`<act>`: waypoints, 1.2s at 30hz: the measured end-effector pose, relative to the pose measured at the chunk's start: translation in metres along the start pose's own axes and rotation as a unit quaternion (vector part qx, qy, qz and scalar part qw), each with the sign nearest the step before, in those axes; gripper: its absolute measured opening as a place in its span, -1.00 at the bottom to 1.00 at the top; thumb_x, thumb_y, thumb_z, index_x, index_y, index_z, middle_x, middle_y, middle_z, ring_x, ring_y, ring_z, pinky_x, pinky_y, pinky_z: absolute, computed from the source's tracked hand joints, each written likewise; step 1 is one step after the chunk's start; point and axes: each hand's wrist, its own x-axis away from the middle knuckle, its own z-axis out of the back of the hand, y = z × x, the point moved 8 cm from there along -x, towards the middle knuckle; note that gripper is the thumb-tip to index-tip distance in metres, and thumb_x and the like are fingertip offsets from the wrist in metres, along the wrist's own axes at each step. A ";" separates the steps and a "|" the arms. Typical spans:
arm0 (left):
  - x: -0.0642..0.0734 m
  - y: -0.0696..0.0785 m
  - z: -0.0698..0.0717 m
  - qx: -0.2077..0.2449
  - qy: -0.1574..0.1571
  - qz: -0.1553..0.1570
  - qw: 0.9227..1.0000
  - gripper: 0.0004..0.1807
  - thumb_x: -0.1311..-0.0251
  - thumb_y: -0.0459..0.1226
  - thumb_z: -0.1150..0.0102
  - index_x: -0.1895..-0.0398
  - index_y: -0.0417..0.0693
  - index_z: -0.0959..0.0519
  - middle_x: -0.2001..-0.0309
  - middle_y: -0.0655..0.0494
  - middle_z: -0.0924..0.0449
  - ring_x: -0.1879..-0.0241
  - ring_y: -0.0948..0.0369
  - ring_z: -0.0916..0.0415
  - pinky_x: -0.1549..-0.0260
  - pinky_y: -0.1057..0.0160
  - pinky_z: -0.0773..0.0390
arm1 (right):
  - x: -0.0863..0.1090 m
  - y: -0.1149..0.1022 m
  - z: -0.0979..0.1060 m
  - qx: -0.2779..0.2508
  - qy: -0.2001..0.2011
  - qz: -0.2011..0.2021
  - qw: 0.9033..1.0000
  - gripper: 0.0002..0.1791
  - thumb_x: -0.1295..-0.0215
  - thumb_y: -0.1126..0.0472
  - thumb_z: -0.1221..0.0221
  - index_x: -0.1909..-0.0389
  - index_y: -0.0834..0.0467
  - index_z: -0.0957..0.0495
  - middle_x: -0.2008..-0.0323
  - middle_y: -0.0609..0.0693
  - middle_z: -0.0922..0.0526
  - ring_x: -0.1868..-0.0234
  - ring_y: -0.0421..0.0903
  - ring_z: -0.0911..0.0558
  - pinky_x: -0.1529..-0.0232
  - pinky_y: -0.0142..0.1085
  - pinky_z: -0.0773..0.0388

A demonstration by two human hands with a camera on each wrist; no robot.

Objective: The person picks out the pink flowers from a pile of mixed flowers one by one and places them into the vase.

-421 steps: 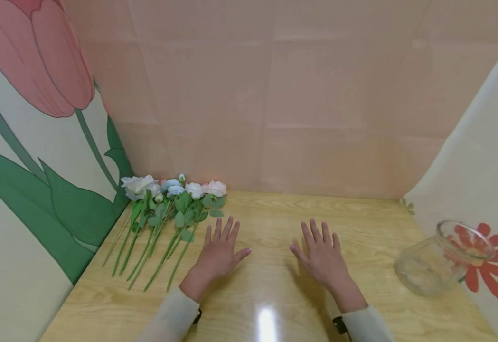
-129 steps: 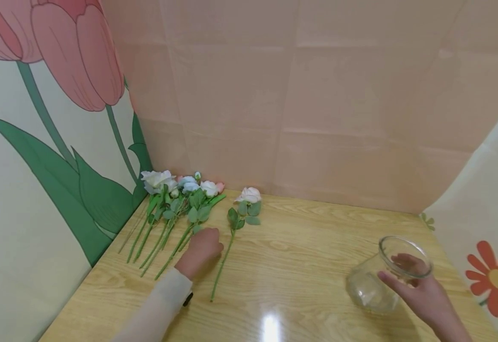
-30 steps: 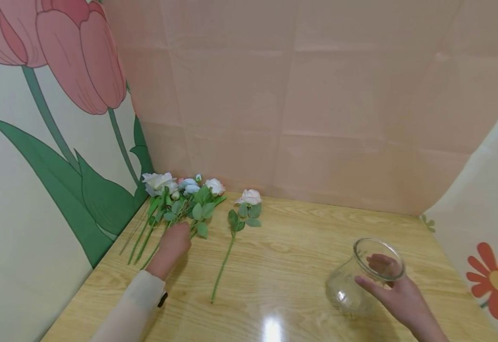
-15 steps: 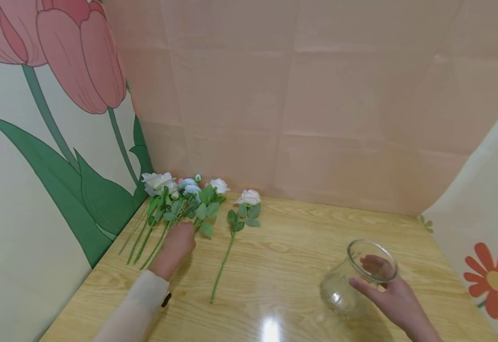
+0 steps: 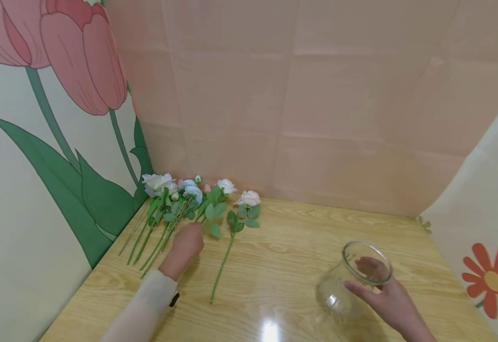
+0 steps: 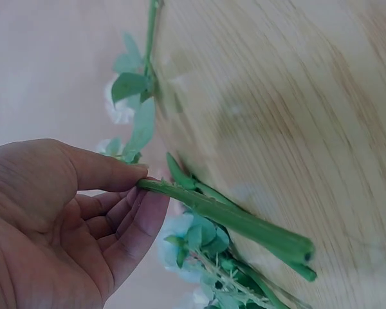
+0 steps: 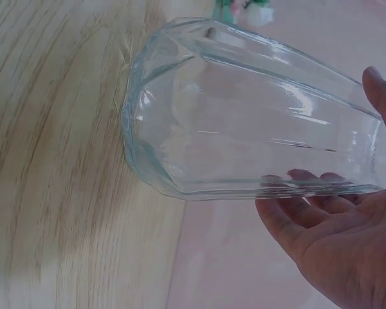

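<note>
White rose [image 5: 226, 185] and left hand [image 5: 186, 244] have slid toward 3 o'clock since half a second ago, nearing the lone pale-pink rose [image 5: 248, 198] at the hand's 2 o'clock. Its grip pinches the stem [image 6: 228, 219] below the leaves, probably to spare the petals. Between the hand's 3 and 4 o'clock, across the table [image 5: 291, 247], the right hand [image 5: 387, 297] curls round the glass vase [image 7: 244, 122] near its mouth, likely to steady it.

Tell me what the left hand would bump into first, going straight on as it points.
Probably the leaves of the white flower whose stem the left hand pinches; they look just ahead, though depth is hard to judge.
</note>
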 end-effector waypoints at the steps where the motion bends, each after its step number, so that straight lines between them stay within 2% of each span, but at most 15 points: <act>1: -0.001 0.001 -0.001 0.004 -0.002 0.001 1.000 -0.88 -0.18 -0.52 -0.16 0.23 -0.29 -0.59 0.38 -0.08 -0.61 0.42 0.00 -0.60 0.49 0.07 -0.62 | 0.000 0.000 -0.001 -0.001 -0.001 0.000 1.000 -0.21 -0.32 -0.01 -0.34 -0.41 0.25 -0.25 -0.26 0.39 -0.50 -0.21 0.49 -0.48 -0.03 0.44 -0.42; 8: -0.004 0.011 -0.007 0.019 -0.002 -0.005 1.000 -0.91 -0.14 -0.52 -0.18 0.30 -0.25 -0.59 0.38 -0.09 -0.62 0.40 -0.04 -0.62 0.47 0.04 -0.64 | 0.002 -0.007 -0.004 -0.002 -0.001 0.006 1.000 -0.23 -0.30 -0.01 -0.36 -0.39 0.23 -0.26 -0.25 0.38 -0.51 -0.19 0.50 -0.49 0.03 0.48 -0.42; 15: -0.006 0.018 -0.012 0.014 -0.007 -0.008 1.000 -0.92 -0.13 -0.51 -0.18 0.32 -0.23 -0.57 0.40 -0.07 -0.60 0.41 -0.04 -0.61 0.45 0.02 -0.63 | 0.003 -0.012 -0.005 0.000 0.010 0.015 1.000 -0.24 -0.27 -0.01 -0.38 -0.36 0.22 -0.30 -0.21 0.35 -0.55 -0.16 0.46 -0.53 0.03 0.44 -0.45; 20: -0.005 0.025 -0.012 0.002 0.016 -0.032 0.999 -0.93 -0.10 -0.52 -0.20 0.40 -0.23 -0.55 0.47 -0.05 -0.58 0.47 -0.01 -0.60 0.47 0.04 -0.63 | 0.003 -0.014 -0.007 -0.001 0.010 0.014 1.000 -0.23 -0.26 -0.02 -0.39 -0.36 0.22 -0.30 -0.22 0.34 -0.55 -0.16 0.45 -0.53 0.03 0.45 -0.44; 25: -0.003 0.031 -0.012 -0.001 0.023 -0.047 0.999 -0.94 -0.11 -0.51 -0.22 0.39 -0.24 -0.56 0.47 -0.05 -0.56 0.47 0.01 -0.58 0.48 0.07 -0.62 | 0.004 -0.018 -0.009 -0.006 0.009 0.016 1.000 -0.23 -0.25 0.00 -0.40 -0.35 0.22 -0.30 -0.22 0.33 -0.55 -0.17 0.43 -0.54 0.01 0.44 -0.44; 36: -0.007 0.035 -0.023 0.001 -0.015 -0.030 0.999 -0.95 -0.15 -0.49 -0.22 0.35 -0.22 -0.59 0.45 -0.02 -0.56 0.47 0.05 -0.57 0.48 0.11 -0.61 | 0.003 -0.026 -0.019 -0.015 -0.007 0.025 1.000 -0.24 -0.23 0.03 -0.41 -0.35 0.16 -0.29 -0.24 0.31 -0.54 -0.18 0.41 -0.53 0.04 0.45 -0.45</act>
